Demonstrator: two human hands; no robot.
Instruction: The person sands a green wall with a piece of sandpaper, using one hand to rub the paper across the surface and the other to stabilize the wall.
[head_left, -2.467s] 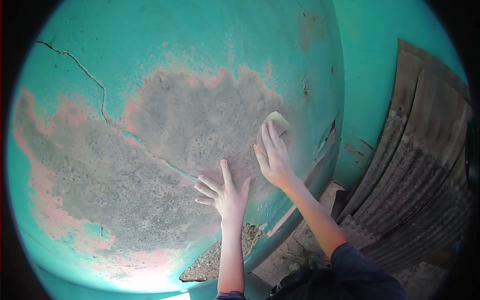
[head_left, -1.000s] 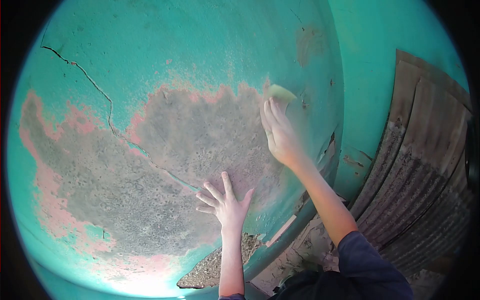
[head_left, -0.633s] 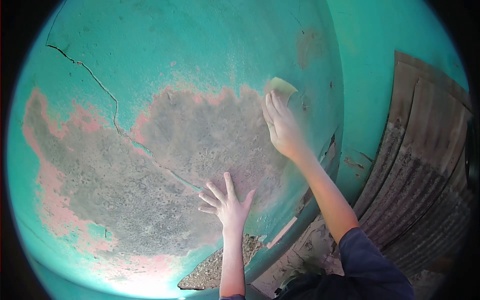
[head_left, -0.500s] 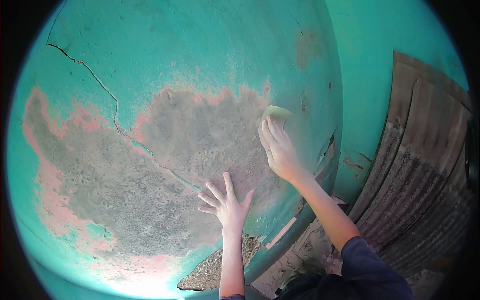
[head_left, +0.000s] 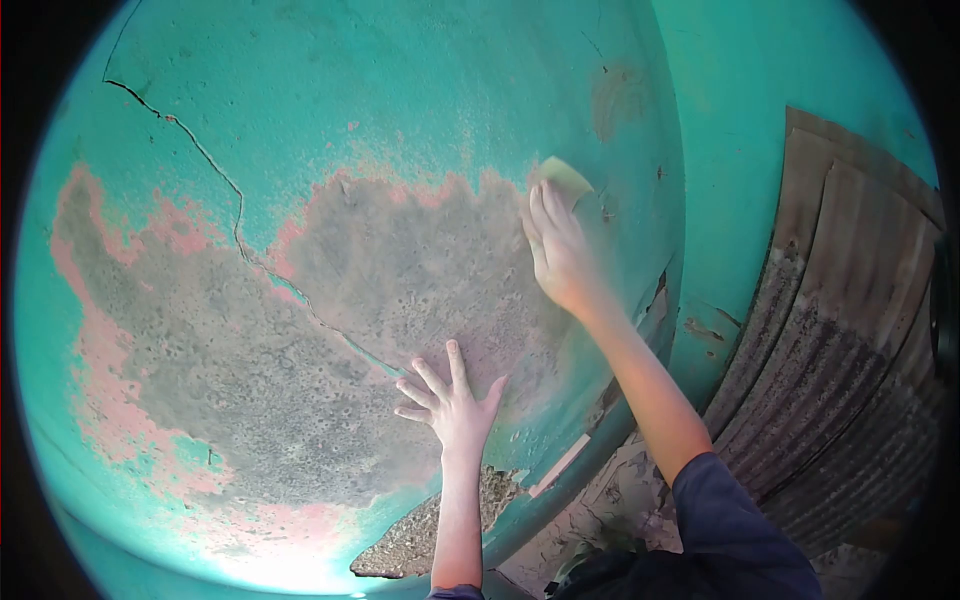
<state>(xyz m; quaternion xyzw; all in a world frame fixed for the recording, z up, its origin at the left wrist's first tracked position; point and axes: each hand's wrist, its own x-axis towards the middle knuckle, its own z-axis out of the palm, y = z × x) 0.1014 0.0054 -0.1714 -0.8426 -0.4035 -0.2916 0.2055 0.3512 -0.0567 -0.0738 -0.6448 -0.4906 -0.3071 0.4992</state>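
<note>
My left hand lies flat against the wall with its fingers spread, holding nothing. It rests on the bare grey patch near the lower end of a crack. Higher up and to the right, my right hand presses a piece of sandpaper to the turquoise wall. A yellowish corner of the sheet sticks out beyond the fingertips; the rest is hidden under the hand. The hand is at the upper right border of the grey patch, where pink undercoat shows, and is slightly blurred.
A long crack runs down the wall from the upper left. Below my left forearm the plaster is broken away, exposing a rough hole. Rusty corrugated metal sheets lean against the adjoining wall at right.
My right hand has slid up the wall with the sandpaper, and its exposed corner has turned to the right. The left hand stays in about the same place.
</note>
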